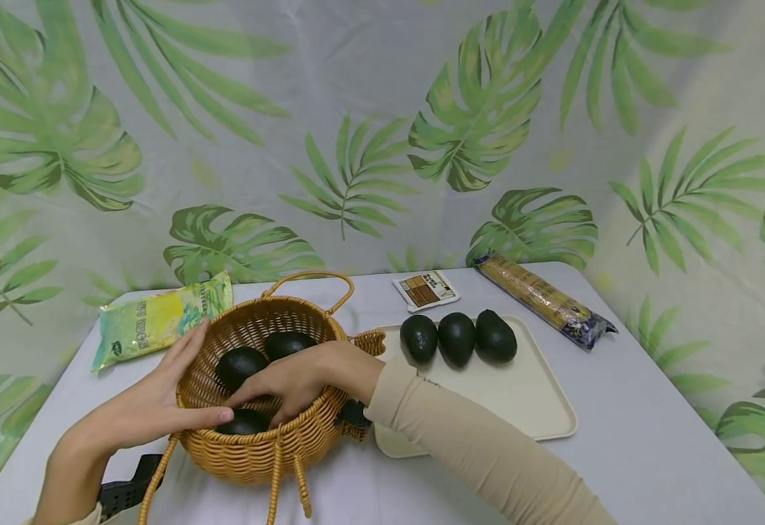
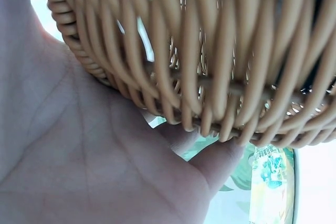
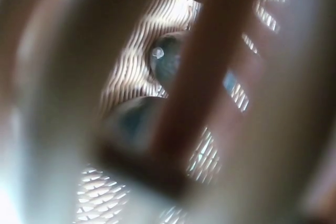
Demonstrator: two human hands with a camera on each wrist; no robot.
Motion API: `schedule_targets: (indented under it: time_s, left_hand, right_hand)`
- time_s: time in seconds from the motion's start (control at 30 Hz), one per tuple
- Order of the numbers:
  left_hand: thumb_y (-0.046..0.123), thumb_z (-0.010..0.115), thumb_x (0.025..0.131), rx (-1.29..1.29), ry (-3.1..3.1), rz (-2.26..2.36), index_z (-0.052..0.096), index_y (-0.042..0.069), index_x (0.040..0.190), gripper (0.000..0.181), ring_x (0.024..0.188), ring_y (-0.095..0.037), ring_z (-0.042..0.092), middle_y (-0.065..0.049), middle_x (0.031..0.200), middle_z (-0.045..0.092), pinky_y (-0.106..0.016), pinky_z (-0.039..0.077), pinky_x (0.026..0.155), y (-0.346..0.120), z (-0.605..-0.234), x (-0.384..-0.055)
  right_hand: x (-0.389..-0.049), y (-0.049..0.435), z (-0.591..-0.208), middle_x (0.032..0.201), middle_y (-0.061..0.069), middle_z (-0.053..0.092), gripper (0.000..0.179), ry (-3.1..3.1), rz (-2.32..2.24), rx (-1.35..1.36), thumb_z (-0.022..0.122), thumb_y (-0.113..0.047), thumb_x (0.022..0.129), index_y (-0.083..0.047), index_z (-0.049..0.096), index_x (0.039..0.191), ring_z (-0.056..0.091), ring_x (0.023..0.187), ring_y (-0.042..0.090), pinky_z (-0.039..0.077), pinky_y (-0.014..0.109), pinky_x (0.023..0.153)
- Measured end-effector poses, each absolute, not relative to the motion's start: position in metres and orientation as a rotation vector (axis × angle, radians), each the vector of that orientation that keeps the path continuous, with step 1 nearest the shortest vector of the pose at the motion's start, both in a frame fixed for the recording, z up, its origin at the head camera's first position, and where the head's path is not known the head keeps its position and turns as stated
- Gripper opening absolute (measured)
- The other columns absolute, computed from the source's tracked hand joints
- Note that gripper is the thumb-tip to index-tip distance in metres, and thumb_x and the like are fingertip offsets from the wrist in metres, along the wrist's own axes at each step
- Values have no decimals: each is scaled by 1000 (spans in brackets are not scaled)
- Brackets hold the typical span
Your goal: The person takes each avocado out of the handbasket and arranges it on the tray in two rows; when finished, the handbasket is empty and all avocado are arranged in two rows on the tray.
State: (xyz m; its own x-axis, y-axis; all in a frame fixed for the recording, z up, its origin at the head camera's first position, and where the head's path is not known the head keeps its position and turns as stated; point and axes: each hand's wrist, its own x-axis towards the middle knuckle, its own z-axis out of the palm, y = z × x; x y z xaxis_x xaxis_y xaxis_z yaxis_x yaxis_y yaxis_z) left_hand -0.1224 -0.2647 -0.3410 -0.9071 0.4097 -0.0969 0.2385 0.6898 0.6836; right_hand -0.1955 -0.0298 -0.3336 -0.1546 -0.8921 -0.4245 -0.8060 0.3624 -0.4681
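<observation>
At the front left of the table (image 1: 625,437), a wicker basket (image 1: 310,445) stands under both hands of the person. The left hand (image 1: 139,401) is spread against its left side: palm to the outer weave, fingers extended along the outside, thumb laid straight over the near rim, tip pointing inward. The right forearm, in a beige sleeve (image 1: 480,437), enters from the lower right; the right wrist crosses the right rim and the right hand (image 1: 300,375) is lowered inside, back upward. Its index finger extends left, and its thumb points down toward the near wall. Whether these digits pinch the near avocado (image 1: 244,423) or only flank it cannot be determined; the right wrist view is blurred and partly blocked.

Two further avocados (image 1: 241,367) lie farther back inside the basket. To the right, three more avocados (image 1: 457,340) sit in a row on a cream tray (image 1: 520,408), near its far edge.
</observation>
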Motion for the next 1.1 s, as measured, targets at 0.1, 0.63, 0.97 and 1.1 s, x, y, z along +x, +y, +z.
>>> schedule_targets:
  time_s: [0.1,0.63,0.97,1.1]
  left_hand:
    - [40,79,90,516,2669,1015,-19,36,162,122,149,-64,2,-21,171,-15,-84,30,97,-264,-341,-122]
    - [39,80,89,505,2666,1020,-18,33,163,123,151,-62,1,-21,171,-16,-84,29,98,-264,-342,-122]
    - [39,80,89,502,2663,1028,-18,33,163,123,150,-62,1,-22,170,-15,-84,29,99,-264,-343,-123]
    - [39,80,89,501,2660,1028,-18,32,163,123,150,-63,1,-23,170,-15,-84,29,99,-264,-343,-123]
  right_hand:
    - [-194,-32,-335,160,-12,43,64,1980,-114,-1460,71,-19,99,-24,45,158,36,146,0,31,12,114]
    - [-191,-33,-337,149,-13,53,68,2012,-10,-1281,72,-26,97,-32,43,158,50,125,-2,40,13,102]
    - [-189,-33,-336,145,-12,57,69,2022,-8,-1260,73,-34,95,-33,45,157,53,119,0,42,14,98]
    - [-189,-33,-335,146,-12,56,69,2014,-16,-1261,73,-34,95,-32,45,157,53,121,0,42,14,99]
